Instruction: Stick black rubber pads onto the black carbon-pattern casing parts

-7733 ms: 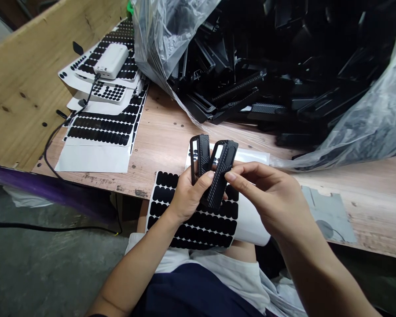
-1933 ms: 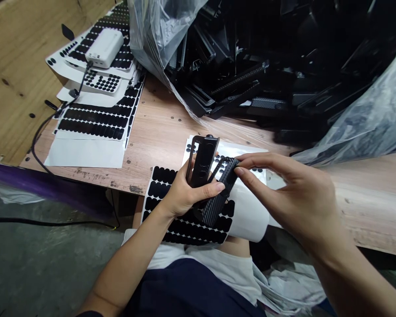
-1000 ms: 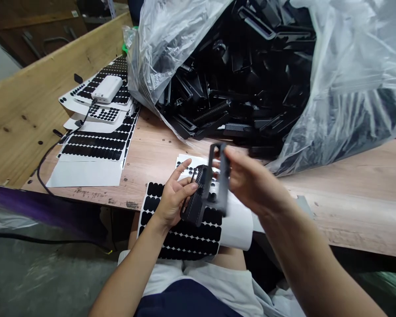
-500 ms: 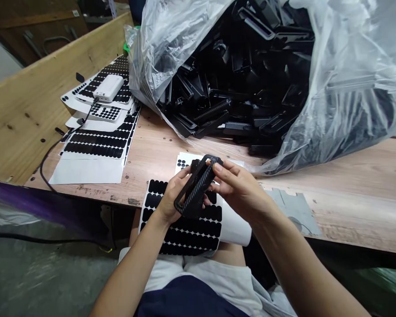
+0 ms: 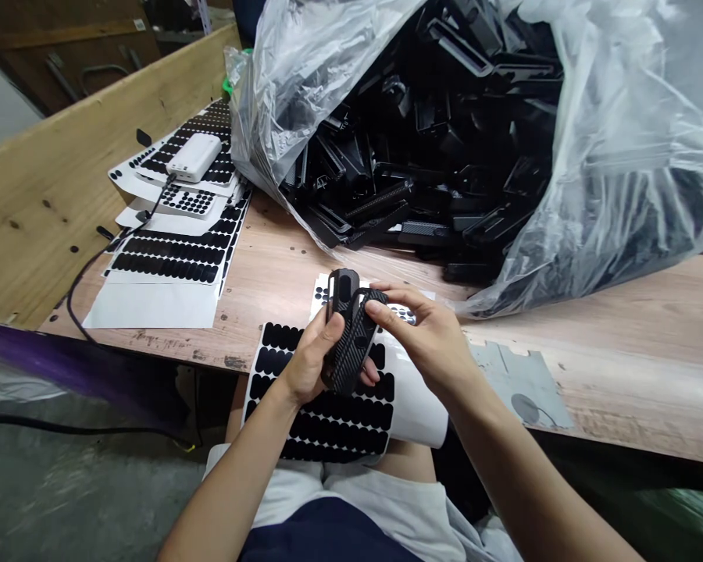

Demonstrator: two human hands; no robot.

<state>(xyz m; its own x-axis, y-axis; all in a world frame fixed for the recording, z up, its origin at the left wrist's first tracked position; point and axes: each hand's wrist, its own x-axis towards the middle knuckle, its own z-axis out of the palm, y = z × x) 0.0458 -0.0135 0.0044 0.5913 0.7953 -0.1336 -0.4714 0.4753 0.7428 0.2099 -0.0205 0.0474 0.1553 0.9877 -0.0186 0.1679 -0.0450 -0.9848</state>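
Over my lap, my left hand (image 5: 312,357) is closed around a black plastic part with a carbon-fibre pattern (image 5: 347,355). The part has an upright arm with a dark oval pad and a second arm, folded in a V. With thumb and fingers, my right hand (image 5: 426,336) grips the upper right end of the same part. Beneath it, a sheet of black oval stickers (image 5: 328,425) lies across my thighs and against the table edge. A smaller sheet with black dots (image 5: 318,300) is partly hidden behind the part and my hands.
A large clear plastic bag (image 5: 626,156) full of similar black parts (image 5: 422,187) spreads over the table back. On the left are stacked sticker sheets (image 5: 164,257), a white power bank (image 5: 194,156) with a cable, and a wooden side board (image 5: 94,148). A grey plate (image 5: 524,382) lies right.
The black part has turned in my hands, from showing its long open frame to showing its patterned face and oval pad. Both hands stay in nearly the same place.
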